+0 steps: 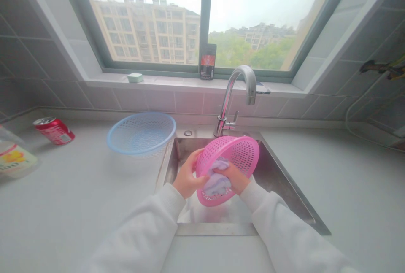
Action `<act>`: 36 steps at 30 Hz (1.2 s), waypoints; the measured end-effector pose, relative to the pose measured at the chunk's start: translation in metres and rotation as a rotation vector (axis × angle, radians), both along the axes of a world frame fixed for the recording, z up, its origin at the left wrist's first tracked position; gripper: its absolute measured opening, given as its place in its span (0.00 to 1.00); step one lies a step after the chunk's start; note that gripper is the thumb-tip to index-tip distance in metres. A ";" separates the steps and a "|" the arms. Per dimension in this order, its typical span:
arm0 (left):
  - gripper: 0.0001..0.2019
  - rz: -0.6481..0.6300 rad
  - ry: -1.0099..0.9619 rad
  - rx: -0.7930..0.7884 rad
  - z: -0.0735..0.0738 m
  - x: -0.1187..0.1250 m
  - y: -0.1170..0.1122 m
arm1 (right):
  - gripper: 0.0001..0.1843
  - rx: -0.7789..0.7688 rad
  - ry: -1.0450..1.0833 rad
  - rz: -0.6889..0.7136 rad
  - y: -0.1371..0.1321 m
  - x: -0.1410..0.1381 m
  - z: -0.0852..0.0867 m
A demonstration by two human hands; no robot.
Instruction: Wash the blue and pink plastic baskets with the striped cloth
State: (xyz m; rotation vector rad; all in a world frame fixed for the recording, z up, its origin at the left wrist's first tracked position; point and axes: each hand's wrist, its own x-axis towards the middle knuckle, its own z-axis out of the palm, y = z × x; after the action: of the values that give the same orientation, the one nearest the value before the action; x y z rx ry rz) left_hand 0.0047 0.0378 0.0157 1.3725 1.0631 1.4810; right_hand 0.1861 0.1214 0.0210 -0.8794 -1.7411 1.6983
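Note:
Over the steel sink (286, 193) a pink plastic colander (245, 157) is held tilted, its open side facing me. My left hand (189, 176) grips its left rim, thumb on the inside and fingers behind. Inside the colander, my right hand (234, 177) is closed on a pale lilac and white cloth (217, 182), which presses against the inner wall. Part of the right fingers is hidden by the cloth.
A chrome faucet (226, 100) arches behind the colander. Left of the sink stands a blue basket (142, 151); farther left are a red can (54, 130) and a labelled bottle (15, 159). Soap (135, 78) and a phone-like object (208, 62) are on the sill.

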 end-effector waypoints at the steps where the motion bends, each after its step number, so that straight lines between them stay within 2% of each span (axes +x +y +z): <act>1: 0.46 0.000 0.001 0.000 0.000 0.000 0.000 | 0.21 0.020 -0.031 0.017 0.000 0.000 0.000; 5: 0.45 0.018 0.040 -0.003 0.001 0.000 -0.001 | 0.20 0.127 -0.234 0.092 -0.001 0.000 -0.002; 10: 0.45 -0.019 -0.005 -0.014 0.001 0.001 -0.001 | 0.23 0.008 -0.020 0.014 -0.002 0.000 0.001; 15: 0.43 -0.008 0.034 0.000 0.003 0.000 -0.002 | 0.16 0.123 -0.225 0.108 0.000 0.001 -0.002; 17: 0.42 -0.002 0.063 0.008 0.003 0.000 -0.003 | 0.16 0.148 -0.265 0.101 0.001 0.002 -0.004; 22: 0.43 -0.024 0.036 0.009 0.002 0.000 -0.002 | 0.24 -0.012 -0.055 -0.038 -0.003 0.002 -0.001; 27: 0.42 -0.012 0.045 0.011 0.002 0.000 -0.002 | 0.18 0.140 -0.234 0.079 -0.001 0.001 -0.003; 29: 0.42 -0.007 0.053 0.019 0.002 -0.001 -0.002 | 0.16 0.126 -0.219 0.056 0.001 0.002 -0.004; 33: 0.43 -0.022 0.025 0.004 0.003 0.000 -0.002 | 0.20 -0.008 -0.030 -0.019 0.000 0.001 -0.001; 36: 0.42 -0.022 0.031 -0.001 0.004 0.001 -0.002 | 0.17 0.096 -0.153 0.041 -0.001 0.000 0.000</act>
State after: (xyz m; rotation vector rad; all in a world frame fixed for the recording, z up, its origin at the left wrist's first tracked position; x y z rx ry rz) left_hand 0.0059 0.0356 0.0195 1.4063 1.0652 1.4470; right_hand 0.1857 0.1208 0.0213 -0.9571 -1.9368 1.5944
